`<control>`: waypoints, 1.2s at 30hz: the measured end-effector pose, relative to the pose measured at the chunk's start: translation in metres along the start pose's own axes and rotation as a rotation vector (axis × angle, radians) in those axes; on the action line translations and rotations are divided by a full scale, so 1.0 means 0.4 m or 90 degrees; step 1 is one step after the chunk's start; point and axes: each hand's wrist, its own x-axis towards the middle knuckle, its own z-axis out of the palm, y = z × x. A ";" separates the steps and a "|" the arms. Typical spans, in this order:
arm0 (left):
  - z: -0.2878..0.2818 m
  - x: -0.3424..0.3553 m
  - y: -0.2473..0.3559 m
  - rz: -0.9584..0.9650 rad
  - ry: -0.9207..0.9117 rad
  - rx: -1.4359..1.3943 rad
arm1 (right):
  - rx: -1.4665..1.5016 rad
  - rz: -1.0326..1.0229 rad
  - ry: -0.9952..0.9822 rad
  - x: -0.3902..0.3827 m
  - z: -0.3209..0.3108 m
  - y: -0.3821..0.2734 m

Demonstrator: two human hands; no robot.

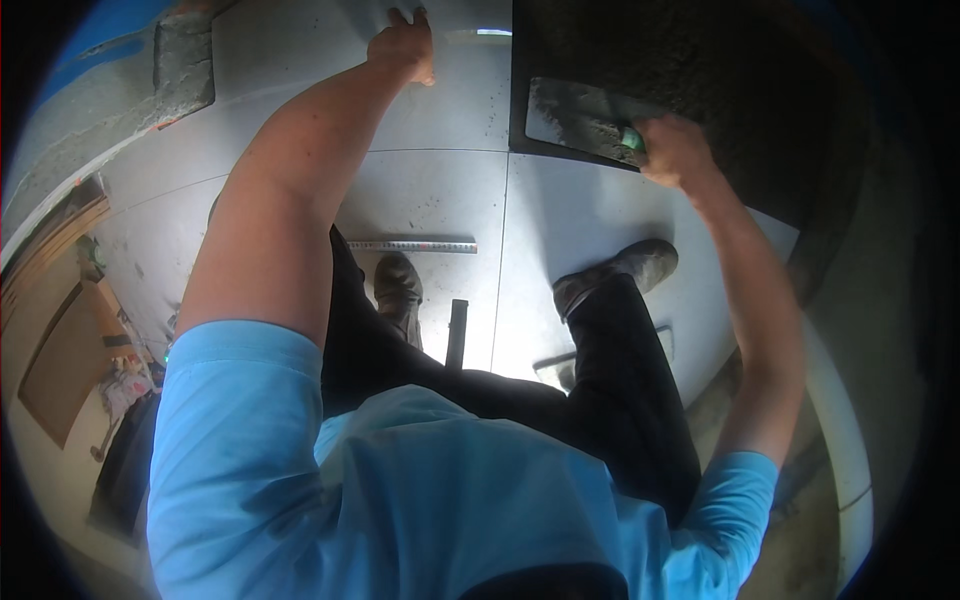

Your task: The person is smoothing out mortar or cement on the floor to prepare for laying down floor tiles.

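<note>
My right hand (675, 150) is closed round the green handle of a flat rectangular plastering trowel (570, 112). Grey mortar is smeared over the trowel's plate, which lies across the edge between a pale tile and a dark mortar bed (740, 60). To the left, my left hand (402, 48) reaches far forward over the large light-grey floor tiles (440, 115). Its fingers are apart and nothing shows in them; whether it presses on the tile, I cannot tell.
A strip ruler (415, 246) lies on the tiles ahead of my left shoe (398, 285). A black bar (457, 332) is between my feet; my right shoe (620, 272) stands near the mortar edge. Wooden boards (60, 350) and clutter are at far left, beside a concrete ledge (185, 65).
</note>
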 end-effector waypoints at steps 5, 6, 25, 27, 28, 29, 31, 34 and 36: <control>0.033 -0.015 -0.023 0.044 0.044 0.045 | 0.013 -0.013 -0.005 0.010 0.025 -0.022; 0.052 -0.017 -0.033 0.059 0.062 0.060 | 0.011 -0.019 -0.007 0.014 0.032 -0.018; 0.328 -0.109 0.133 0.050 0.351 -0.148 | 0.106 0.070 0.158 -0.026 0.162 0.132; 0.311 -0.084 0.056 0.010 0.337 -0.125 | 0.059 0.030 0.154 -0.022 0.162 0.113; 0.296 -0.077 0.024 -0.003 0.313 -0.101 | 0.039 0.035 0.159 -0.021 0.154 0.090; 0.284 -0.073 -0.001 -0.011 0.293 -0.086 | 0.043 0.050 0.134 -0.019 0.146 0.065; 0.255 -0.072 -0.019 -0.028 0.258 -0.096 | 0.062 0.073 0.100 -0.012 0.138 0.037; 0.224 -0.070 -0.028 -0.045 0.181 -0.100 | 0.085 0.087 0.176 -0.006 0.144 0.019; 0.217 -0.072 -0.025 -0.043 0.141 -0.095 | 0.078 0.093 0.159 0.001 0.134 0.011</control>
